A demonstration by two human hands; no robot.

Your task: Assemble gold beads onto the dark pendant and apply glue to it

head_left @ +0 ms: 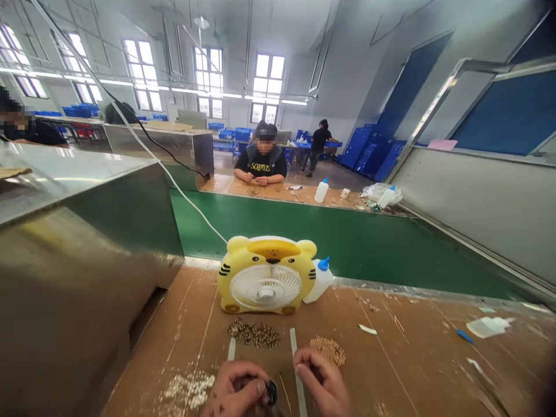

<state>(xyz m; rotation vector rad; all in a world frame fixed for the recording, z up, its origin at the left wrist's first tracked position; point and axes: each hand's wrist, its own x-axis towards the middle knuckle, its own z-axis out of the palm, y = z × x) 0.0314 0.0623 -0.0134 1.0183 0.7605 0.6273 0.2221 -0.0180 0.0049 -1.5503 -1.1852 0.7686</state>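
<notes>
Holding a small dark round part (271,392) at the bottom centre of the frame, the left hand (237,389) is closed around it with thumb and fingers, low over the brown cardboard work surface (412,359). What the part is cannot be made out; it is small and partly hidden by the fingers. The right hand (322,383) is curled just beside it, fingertips pinched together as if on a tiny piece, but whether anything is held there cannot be told.

For the step in hand, judged to be the fitting of a small piece to the round part, the following is advised:

- The part is kept low and steady over the cardboard, so that a dropped piece is caught close by.
- Pieces are drawn from the light tan pile (329,350) directly above the right hand, or from the darker pile (255,334) above the left hand; the piles are kept apart and unmixed.
- The two white strips (294,341), which lie between the piles and the hands, are left undisturbed by the wrists.
- The pale scattered crumbs (189,389) at lower left are kept away from the part.

A yellow tiger-shaped desk fan (266,275) stands beyond the piles, with a white squeeze bottle (320,279) touching its right side. Loose pieces may be shifted by airflow, so small quantities are handled at a time. A seated person (260,163) works across the green conveyor belt (347,243).
</notes>
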